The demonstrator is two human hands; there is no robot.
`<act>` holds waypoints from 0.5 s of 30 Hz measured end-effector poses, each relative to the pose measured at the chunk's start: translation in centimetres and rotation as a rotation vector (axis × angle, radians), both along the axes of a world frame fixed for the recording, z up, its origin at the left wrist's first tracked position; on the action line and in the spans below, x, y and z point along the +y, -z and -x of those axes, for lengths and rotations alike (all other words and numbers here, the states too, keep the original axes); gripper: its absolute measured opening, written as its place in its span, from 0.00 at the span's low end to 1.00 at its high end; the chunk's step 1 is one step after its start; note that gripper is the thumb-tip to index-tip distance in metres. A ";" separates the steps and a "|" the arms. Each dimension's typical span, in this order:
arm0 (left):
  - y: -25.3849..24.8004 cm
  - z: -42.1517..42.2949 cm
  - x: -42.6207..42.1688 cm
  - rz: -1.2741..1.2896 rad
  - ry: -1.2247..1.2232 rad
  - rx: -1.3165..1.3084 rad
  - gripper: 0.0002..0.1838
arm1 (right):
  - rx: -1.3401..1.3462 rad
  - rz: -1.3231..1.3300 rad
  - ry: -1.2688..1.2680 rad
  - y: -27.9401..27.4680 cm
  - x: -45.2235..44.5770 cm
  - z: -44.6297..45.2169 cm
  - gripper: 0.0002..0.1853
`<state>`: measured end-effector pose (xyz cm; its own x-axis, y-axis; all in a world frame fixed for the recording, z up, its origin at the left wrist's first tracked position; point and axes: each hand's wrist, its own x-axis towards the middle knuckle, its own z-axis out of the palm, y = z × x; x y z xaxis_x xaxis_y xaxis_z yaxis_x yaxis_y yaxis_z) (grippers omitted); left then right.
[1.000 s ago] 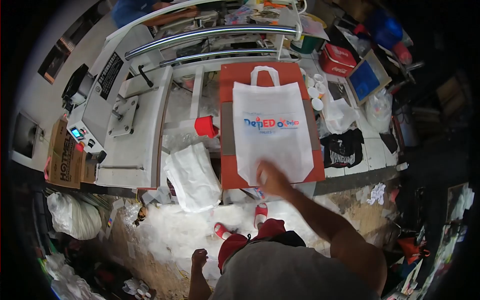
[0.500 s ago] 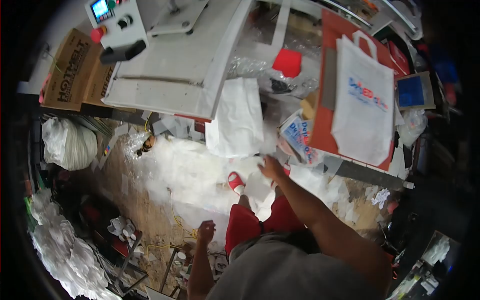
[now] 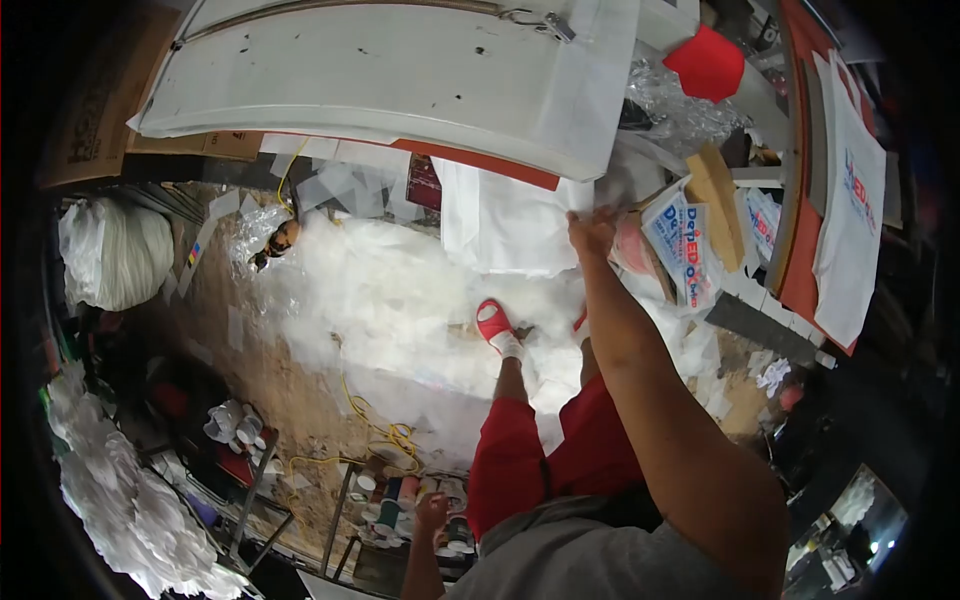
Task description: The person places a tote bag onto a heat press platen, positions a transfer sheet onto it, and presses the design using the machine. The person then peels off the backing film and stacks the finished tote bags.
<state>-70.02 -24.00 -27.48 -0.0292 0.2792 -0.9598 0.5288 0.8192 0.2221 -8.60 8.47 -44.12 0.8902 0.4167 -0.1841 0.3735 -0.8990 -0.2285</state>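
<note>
A plain white fabric bag hangs below the front edge of the white machine table. My right hand reaches forward to the bag's right edge, its fingers closed there and slightly blurred. Just right of that hand are printed bags with red and blue lettering, beside a tan piece of cardboard. Low in the view, my left hand hangs by my side with fingers curled, and nothing shows in it. Close by it on the floor are several thread spools.
At right, a white printed bag lies on a red-brown board. Cardboard boxes stand at far left. White scraps cover the floor around my feet, and a yellow cord snakes behind. A stuffed white sack sits at left.
My right hand has moved forward to the hanging white bag's right edge. The view has shifted nearer the table. My left hand has dropped lower in view.
</note>
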 end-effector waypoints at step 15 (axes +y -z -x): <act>-4.7 -19.6 22.5 -0.142 -0.486 -0.430 0.36 | 1.392 -0.836 -0.006 -28.2 -7.8 5.1 0.29</act>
